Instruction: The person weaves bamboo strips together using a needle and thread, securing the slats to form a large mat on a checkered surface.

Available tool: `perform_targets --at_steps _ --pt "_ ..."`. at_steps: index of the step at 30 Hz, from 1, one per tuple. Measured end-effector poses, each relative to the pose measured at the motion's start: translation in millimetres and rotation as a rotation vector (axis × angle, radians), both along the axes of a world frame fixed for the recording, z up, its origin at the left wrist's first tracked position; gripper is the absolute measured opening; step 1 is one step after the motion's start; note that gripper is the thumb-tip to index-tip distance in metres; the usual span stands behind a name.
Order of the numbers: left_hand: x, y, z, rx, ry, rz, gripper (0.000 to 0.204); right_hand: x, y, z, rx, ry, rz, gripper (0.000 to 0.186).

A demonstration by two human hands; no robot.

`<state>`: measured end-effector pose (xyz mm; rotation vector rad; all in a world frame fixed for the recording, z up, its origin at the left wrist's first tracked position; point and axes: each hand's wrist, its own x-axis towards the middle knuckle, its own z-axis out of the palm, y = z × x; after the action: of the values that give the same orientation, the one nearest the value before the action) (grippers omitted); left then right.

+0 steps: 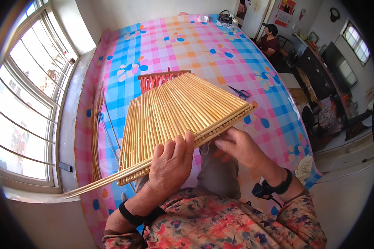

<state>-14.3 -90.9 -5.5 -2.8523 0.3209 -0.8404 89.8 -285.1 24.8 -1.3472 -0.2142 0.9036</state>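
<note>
A flat panel of yellow stalks [174, 106], laid side by side in rows, slants over my lap. My left hand [170, 166] is closed round its near edge, fingers on top. A few longer stalks [106, 179] stick out past that edge to the left. At the right part of the same edge, my right hand [241, 149] has its thumb and fingers pinched together just below the stalks. A thin pale thread [207, 147] hangs between the hands under the edge. What the right fingertips hold is hidden.
Dark-handled scissors [239, 92] lie right of the panel on the checked cover [187, 50]. Behind the panel stands a red latticed piece [153, 81]. Loose stalks [95, 141] lie left, near the window. A bag [225, 18] sits at the back; a person [269, 43] is at far right.
</note>
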Motion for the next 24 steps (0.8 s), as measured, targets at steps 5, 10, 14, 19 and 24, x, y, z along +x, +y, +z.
perform_targets --at_steps 5,10,14,19,24 --pt "-17.6 -3.0 -25.4 -0.095 0.049 -0.09 0.048 -13.7 -5.7 -7.8 -0.422 -1.472 0.085 0.015" --pt "-20.9 -4.0 -32.1 -0.204 0.088 -0.122 0.048 -5.7 9.0 -36.1 -0.264 -1.724 0.195 0.009" --pt "-23.9 -1.2 -38.6 -0.222 0.107 -0.143 0.046 1.3 17.1 -36.4 -0.218 -1.756 0.414 0.008" --pt "-21.6 0.2 -33.0 -0.438 0.191 -0.113 0.03 -1.7 25.0 -38.2 -0.215 -1.699 0.419 0.011" --pt "-17.3 5.0 -37.5 -0.525 0.162 -0.156 0.013 5.9 36.2 -34.3 -0.219 -1.66 0.456 0.016"
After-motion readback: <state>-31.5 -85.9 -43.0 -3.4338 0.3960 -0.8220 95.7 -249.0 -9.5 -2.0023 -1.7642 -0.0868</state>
